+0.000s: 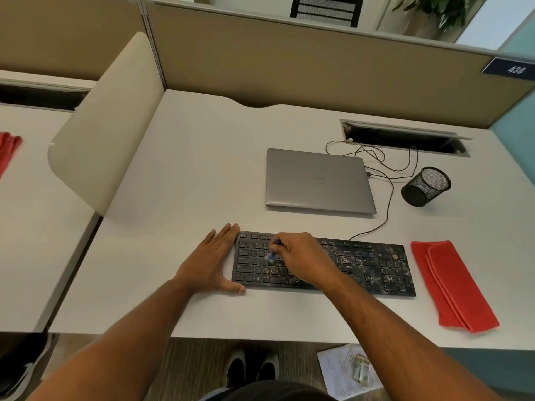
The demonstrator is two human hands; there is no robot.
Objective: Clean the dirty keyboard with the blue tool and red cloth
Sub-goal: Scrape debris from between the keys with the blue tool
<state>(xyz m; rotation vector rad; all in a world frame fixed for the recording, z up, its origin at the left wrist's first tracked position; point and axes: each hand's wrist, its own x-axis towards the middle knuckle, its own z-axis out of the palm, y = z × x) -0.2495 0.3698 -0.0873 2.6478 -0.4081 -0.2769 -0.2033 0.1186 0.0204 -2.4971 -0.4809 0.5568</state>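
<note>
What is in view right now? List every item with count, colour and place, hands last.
keyboard: 1, black, speckled with debris, desk front
blue tool: 1, blue, over the keyboard's left keys
red cloth: 1, red, folded, right of keyboard
laptop: 1, silver, closed, behind keyboard
pen cup: 1, black mesh, tipped over, right of laptop
cables: black, tangled, behind laptop
papers: white, on the floor
left hand: flat on desk against keyboard's left edge
right hand: grips the blue tool

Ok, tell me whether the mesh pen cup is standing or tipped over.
Tipped over. The black mesh pen cup lies on its side on the desk, right of the laptop, its open mouth facing up-right.
</note>
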